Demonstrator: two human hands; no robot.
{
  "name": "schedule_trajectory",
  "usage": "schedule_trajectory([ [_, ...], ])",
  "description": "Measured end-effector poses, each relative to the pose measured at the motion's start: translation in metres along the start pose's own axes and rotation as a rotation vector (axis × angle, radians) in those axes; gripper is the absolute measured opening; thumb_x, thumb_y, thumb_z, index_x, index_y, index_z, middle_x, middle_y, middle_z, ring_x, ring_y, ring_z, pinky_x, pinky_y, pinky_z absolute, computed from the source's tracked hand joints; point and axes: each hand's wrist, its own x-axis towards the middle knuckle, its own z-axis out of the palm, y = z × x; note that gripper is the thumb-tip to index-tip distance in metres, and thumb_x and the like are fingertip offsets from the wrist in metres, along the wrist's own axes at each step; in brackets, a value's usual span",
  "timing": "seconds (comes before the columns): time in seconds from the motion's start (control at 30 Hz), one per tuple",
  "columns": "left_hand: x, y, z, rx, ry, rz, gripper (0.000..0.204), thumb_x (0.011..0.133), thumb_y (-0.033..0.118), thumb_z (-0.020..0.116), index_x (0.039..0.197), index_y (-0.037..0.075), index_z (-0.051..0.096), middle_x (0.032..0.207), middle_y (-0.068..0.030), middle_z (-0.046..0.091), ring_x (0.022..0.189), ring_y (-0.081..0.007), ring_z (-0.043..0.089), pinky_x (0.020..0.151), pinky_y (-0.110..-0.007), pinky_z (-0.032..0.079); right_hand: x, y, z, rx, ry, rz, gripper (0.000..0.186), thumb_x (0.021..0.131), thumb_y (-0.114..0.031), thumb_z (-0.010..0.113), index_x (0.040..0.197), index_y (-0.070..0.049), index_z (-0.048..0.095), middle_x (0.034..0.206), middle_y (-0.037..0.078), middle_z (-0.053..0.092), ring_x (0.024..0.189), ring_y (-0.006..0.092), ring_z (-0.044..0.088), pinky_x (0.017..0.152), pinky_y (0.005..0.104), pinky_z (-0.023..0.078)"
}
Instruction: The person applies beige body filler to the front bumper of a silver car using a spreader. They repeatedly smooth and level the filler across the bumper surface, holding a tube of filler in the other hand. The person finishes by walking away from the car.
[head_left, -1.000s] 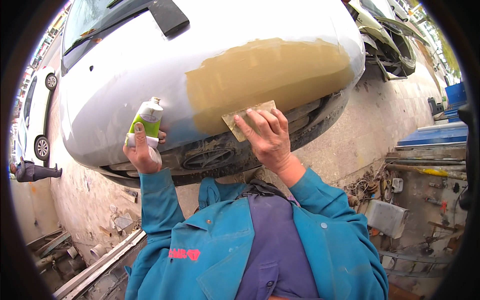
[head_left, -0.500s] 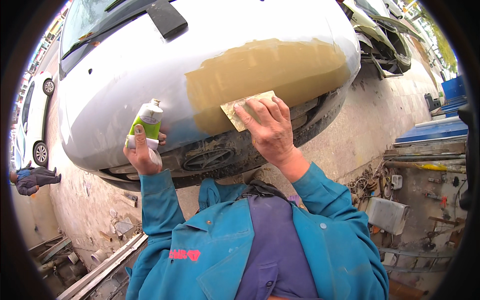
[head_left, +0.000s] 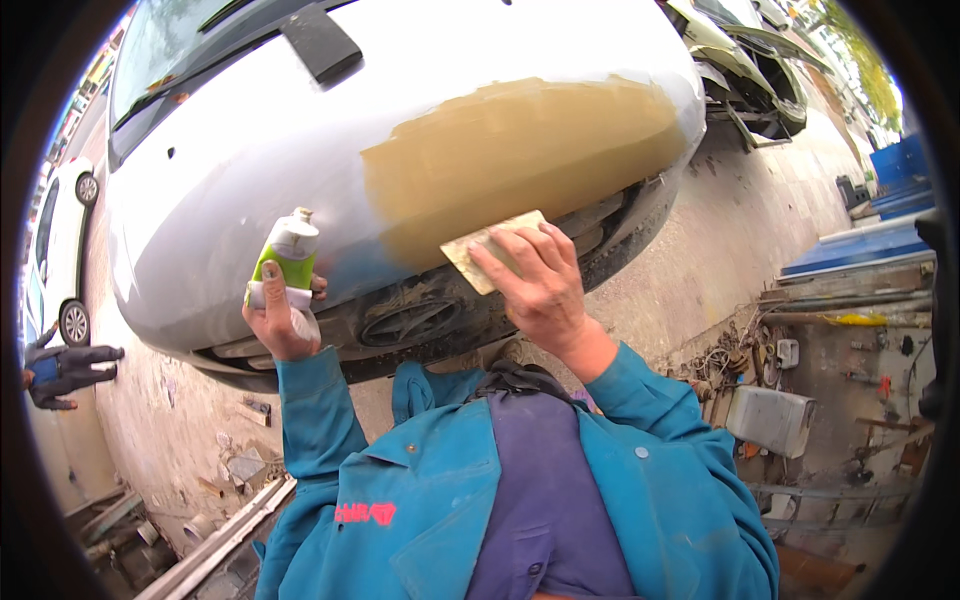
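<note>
My left hand is closed around a white and green squeeze tube, neck up, over the left front of a silver car bonnet. In my right hand is a flat, pale putty spreader, smeared with filler; my fingers lie across its face and the thumb is hidden. The spreader overlaps the lower edge of a broad tan patch of body filler on the bonnet. Whether it touches the surface I cannot tell. A bluish area shows just left of the patch's lower corner.
A black block lies on the bonnet near the windscreen. Below the bonnet is the dark grille. A damaged car stands at far right, a white car at left with a person nearby. Scrap and a grey container lie right.
My right hand and the spreader have drawn slightly down, toward me. The tube has tipped a little and sits slightly lower. The whole view has shifted, and the person at left has moved.
</note>
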Motion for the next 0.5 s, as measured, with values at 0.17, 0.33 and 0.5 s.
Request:
schedule_trajectory([
  [0.17, 0.002, -0.008, -0.009, -0.040, -0.015, -0.049, 0.055, 0.119, 0.046, 0.072, 0.134, -0.007, 0.074, 0.102, -0.0198, 0.084, 0.072, -0.0216, 0.074, 0.060, -0.034, 0.054, 0.035, -0.004, 0.022, -0.039, 0.062, -0.043, 0.041, 0.103, -0.021, 0.069, 0.140, -0.015, 0.083, 0.140, 0.008, 0.069, 0.136, 0.0283, 0.064, 0.129, 0.0556, 0.044],
  [0.33, -0.005, -0.012, -0.009, -0.052, -0.047, -0.023, 0.058, 0.120, 0.048, 0.071, 0.139, -0.006, 0.073, 0.118, -0.0250, 0.086, 0.071, -0.0197, 0.073, 0.059, -0.031, 0.053, -0.003, -0.010, 0.018, 0.007, -0.008, -0.042, 0.042, 0.102, -0.022, 0.070, 0.141, -0.014, 0.082, 0.146, 0.009, 0.071, 0.137, 0.0287, 0.066, 0.128, 0.0567, 0.046],
  [0.5, -0.024, -0.006, 0.006, -0.037, -0.039, -0.028, 0.059, 0.116, 0.052, 0.076, 0.123, -0.006, 0.072, 0.077, -0.0151, 0.074, 0.064, -0.0233, 0.072, 0.058, -0.034, 0.053, -0.062, 0.021, -0.013, 0.025, -0.080, 0.038, 0.042, 0.101, -0.021, 0.069, 0.140, -0.018, 0.085, 0.138, 0.006, 0.074, 0.134, 0.0265, 0.069, 0.130, 0.0556, 0.045],
])
